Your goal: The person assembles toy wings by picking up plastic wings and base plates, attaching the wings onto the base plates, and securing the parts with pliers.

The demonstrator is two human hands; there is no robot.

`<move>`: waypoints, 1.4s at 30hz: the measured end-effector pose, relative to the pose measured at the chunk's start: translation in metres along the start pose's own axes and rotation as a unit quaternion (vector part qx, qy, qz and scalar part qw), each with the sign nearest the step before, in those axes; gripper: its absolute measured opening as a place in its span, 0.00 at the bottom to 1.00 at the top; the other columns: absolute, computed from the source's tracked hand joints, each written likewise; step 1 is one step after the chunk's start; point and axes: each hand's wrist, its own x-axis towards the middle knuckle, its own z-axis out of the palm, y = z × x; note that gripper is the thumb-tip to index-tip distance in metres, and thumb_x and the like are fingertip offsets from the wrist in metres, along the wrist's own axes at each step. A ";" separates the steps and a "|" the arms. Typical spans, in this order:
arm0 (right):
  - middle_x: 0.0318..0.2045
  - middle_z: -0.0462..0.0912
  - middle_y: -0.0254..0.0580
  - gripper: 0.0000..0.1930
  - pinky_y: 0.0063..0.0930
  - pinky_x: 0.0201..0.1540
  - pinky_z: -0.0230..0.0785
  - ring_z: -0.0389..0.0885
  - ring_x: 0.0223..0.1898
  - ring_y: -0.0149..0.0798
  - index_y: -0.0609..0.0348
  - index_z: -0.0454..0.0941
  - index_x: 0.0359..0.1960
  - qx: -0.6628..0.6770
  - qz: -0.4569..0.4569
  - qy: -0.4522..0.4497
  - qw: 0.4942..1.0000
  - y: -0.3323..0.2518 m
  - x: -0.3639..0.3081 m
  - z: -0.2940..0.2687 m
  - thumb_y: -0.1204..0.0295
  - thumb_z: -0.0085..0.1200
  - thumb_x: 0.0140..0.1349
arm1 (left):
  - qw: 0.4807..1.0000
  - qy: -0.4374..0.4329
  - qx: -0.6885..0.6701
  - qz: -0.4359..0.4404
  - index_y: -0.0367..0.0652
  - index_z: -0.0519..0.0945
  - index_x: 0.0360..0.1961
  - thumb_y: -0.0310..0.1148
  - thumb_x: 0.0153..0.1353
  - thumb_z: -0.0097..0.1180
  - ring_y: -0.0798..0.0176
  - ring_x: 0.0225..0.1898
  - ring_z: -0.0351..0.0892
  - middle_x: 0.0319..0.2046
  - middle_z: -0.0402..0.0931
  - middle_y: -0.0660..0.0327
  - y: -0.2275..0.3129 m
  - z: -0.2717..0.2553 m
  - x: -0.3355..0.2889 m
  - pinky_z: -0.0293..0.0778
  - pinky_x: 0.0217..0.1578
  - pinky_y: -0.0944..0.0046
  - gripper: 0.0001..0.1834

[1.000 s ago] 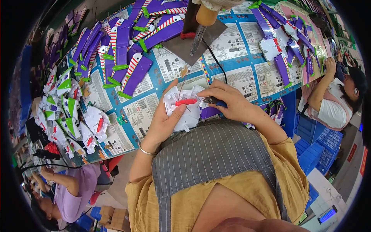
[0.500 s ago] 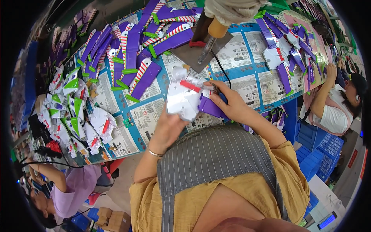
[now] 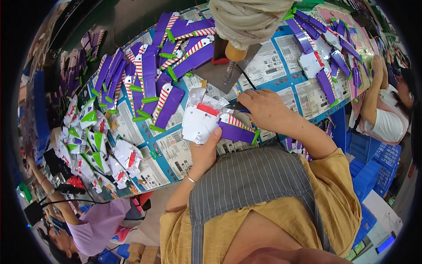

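Note:
My left hand grips a white plastic toy shell by its near edge, thumb on top. A red strip crosses the shell. At its right side sits a purple wing with a red-and-white striped edge and a green tip; whether the two are fastened I cannot tell. Over the wing's upper side, my right hand is closed on a small dark-handled tool. The tool's slim end points at the joint between shell and wing. Its exact kind is partly hidden by my fingers.
Purple wings lie heaped at the far left, white-and-green shells at the near left. A stand wrapped in pale cloth rises ahead, with a black cable beside it. More winged shells lie right. Co-workers sit at both sides.
The shell has turned so the striped wing edge faces up. My right hand has shifted up off the wing, bringing the tool's end to the joint. The view has shifted slightly.

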 end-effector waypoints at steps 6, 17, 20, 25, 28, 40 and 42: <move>0.27 0.78 0.46 0.10 0.38 0.33 0.71 0.80 0.31 0.48 0.61 0.70 0.34 -0.001 -0.025 -0.021 0.999 0.004 0.007 -0.003 0.74 0.51 0.48 | 0.999 -0.002 0.041 0.017 0.35 0.69 0.53 0.26 0.57 0.58 0.66 0.48 0.73 0.47 0.73 0.59 0.003 0.001 0.003 0.69 0.48 0.67 0.21; 0.20 0.78 0.40 0.04 0.30 0.25 0.70 0.81 0.25 0.39 0.57 0.73 0.24 -0.189 -0.131 0.000 0.973 0.018 0.034 -0.031 0.72 0.51 0.47 | 0.993 0.008 0.119 0.013 0.35 0.66 0.53 0.21 0.51 0.59 0.64 0.47 0.74 0.46 0.73 0.60 0.030 0.017 0.025 0.70 0.47 0.65 0.27; 0.19 0.77 0.39 0.04 0.29 0.26 0.70 0.80 0.24 0.38 0.56 0.72 0.24 -0.196 -0.143 0.030 0.970 0.022 0.034 -0.018 0.71 0.51 0.47 | 0.994 0.028 0.101 -0.003 0.36 0.65 0.55 0.21 0.51 0.59 0.64 0.49 0.72 0.48 0.72 0.60 0.024 0.015 0.027 0.69 0.49 0.65 0.29; 0.19 0.78 0.40 0.04 0.32 0.27 0.71 0.80 0.22 0.39 0.57 0.73 0.24 -0.175 -0.118 0.035 0.977 0.026 0.040 -0.016 0.71 0.51 0.47 | 0.994 0.044 0.096 -0.019 0.37 0.65 0.55 0.21 0.52 0.59 0.63 0.50 0.71 0.49 0.71 0.60 0.022 0.011 0.033 0.67 0.51 0.64 0.29; 0.21 0.79 0.42 0.05 0.35 0.27 0.72 0.81 0.24 0.41 0.58 0.74 0.25 -0.144 -0.106 0.016 0.984 0.030 0.043 -0.015 0.72 0.50 0.48 | 0.994 0.023 0.108 -0.022 0.37 0.65 0.55 0.22 0.52 0.59 0.62 0.50 0.72 0.48 0.71 0.60 0.030 0.013 0.036 0.67 0.52 0.63 0.28; 0.27 0.81 0.53 0.13 0.43 0.37 0.72 0.81 0.33 0.53 0.58 0.77 0.33 0.003 0.018 -0.079 0.997 0.042 0.048 -0.023 0.63 0.53 0.52 | 0.998 0.013 -0.016 -0.052 0.42 0.67 0.53 0.23 0.58 0.55 0.63 0.46 0.76 0.46 0.74 0.60 0.045 0.042 0.042 0.77 0.44 0.63 0.21; 0.27 0.80 0.53 0.13 0.43 0.37 0.72 0.81 0.33 0.54 0.58 0.77 0.34 0.019 0.019 -0.076 0.997 0.043 0.047 -0.025 0.61 0.54 0.53 | 0.999 0.012 -0.007 -0.029 0.41 0.67 0.53 0.24 0.58 0.55 0.62 0.45 0.77 0.46 0.74 0.58 0.047 0.046 0.038 0.78 0.44 0.62 0.21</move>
